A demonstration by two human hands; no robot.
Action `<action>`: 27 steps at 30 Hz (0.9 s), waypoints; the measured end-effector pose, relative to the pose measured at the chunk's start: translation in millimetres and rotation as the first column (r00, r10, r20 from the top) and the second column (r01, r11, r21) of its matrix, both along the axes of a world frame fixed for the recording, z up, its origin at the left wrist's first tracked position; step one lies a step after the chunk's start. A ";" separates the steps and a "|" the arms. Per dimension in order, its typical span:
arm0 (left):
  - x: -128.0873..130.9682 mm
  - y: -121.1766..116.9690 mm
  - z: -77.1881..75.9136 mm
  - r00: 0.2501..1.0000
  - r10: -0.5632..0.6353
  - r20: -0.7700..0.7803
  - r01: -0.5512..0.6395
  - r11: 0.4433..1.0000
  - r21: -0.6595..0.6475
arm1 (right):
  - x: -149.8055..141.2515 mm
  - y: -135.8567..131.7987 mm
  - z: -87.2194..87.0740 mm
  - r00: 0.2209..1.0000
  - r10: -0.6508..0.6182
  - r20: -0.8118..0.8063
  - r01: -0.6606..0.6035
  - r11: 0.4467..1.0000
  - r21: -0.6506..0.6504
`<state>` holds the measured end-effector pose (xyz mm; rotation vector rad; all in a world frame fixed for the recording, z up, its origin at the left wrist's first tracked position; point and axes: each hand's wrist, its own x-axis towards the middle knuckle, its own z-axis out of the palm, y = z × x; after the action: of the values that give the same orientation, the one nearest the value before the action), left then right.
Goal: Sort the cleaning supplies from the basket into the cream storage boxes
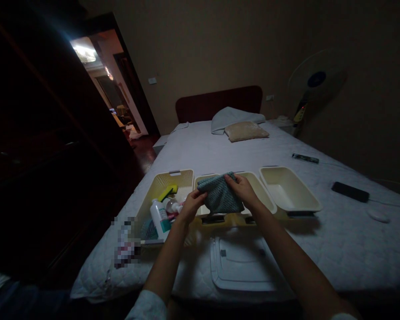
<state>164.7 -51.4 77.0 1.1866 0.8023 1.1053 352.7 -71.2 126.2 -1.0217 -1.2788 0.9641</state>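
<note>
You hold the cloth (222, 198) up between both hands.
Your left hand (192, 205) pinches its left edge and your right hand (244, 190) its top edge, fingers closed narrowly on the fabric; the rest droops between and below them, in front of the middle bins (266, 198). The step in hand looks like handling the cloth in the air; being limp, it likely calls for both pinches kept firm in any next move. Beside your left hand, the basket (183, 176) holds a white bottle (159, 217).
</note>
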 end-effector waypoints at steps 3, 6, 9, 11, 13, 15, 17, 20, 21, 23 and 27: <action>9.0 5.0 0.1 0.995 0.080 -0.052 -0.077 0.996 0.055 | 9.1 -2.0 -6.3 1.000 -0.013 0.009 0.014 1.000 -0.020; 18.6 6.5 0.6 0.985 0.140 -0.103 -0.128 0.985 0.117 | 15.2 -1.7 -13.3 0.997 -0.064 0.041 0.065 0.997 -0.030; 26.1 6.2 -1.6 0.982 0.136 -0.133 -0.119 0.985 0.128 | 18.2 -1.6 -20.3 0.994 -0.093 0.053 0.095 0.995 -0.034; 27.5 7.2 -4.5 0.977 0.156 -0.144 -0.139 0.983 0.122 | 18.7 -2.9 -25.3 0.998 -0.047 0.027 0.049 0.998 -0.050; 25.3 9.7 -7.4 0.968 0.193 -0.162 -0.176 0.978 0.116 | 18.5 -4.8 -30.8 0.999 0.035 0.006 -0.035 0.994 -0.107; 20.4 13.5 -9.1 0.959 0.209 -0.193 -0.192 0.976 0.103 | 18.0 -4.9 -37.1 0.995 0.096 0.011 -0.092 0.978 -0.189; 14.3 17.4 -8.2 0.958 0.179 -0.225 -0.164 0.983 0.085 | 17.0 -1.3 -43.2 0.994 0.104 0.035 -0.093 0.970 -0.224; 4.8 23.7 -1.8 0.965 0.098 -0.242 -0.082 0.994 0.078 | 13.9 11.9 -48.7 0.994 0.025 0.111 -0.015 0.995 -0.095; 1.7 26.3 1.1 0.966 0.089 -0.243 -0.069 0.993 0.091 | 12.3 17.7 -49.0 0.989 -0.015 0.145 0.021 0.999 -0.036; -4.8 33.0 6.6 0.963 0.119 -0.244 -0.085 0.986 0.143 | 8.3 29.8 -47.5 0.974 -0.087 0.211 0.078 0.996 0.050; -17.8 51.4 9.7 0.947 0.203 -0.250 -0.141 0.959 0.248 | 0.2 52.6 -44.4 0.958 -0.112 0.265 0.095 0.993 0.077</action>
<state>146.9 0.0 86.7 1.5070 1.0288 1.2168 352.9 -18.6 81.8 -1.1875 -1.4538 0.7168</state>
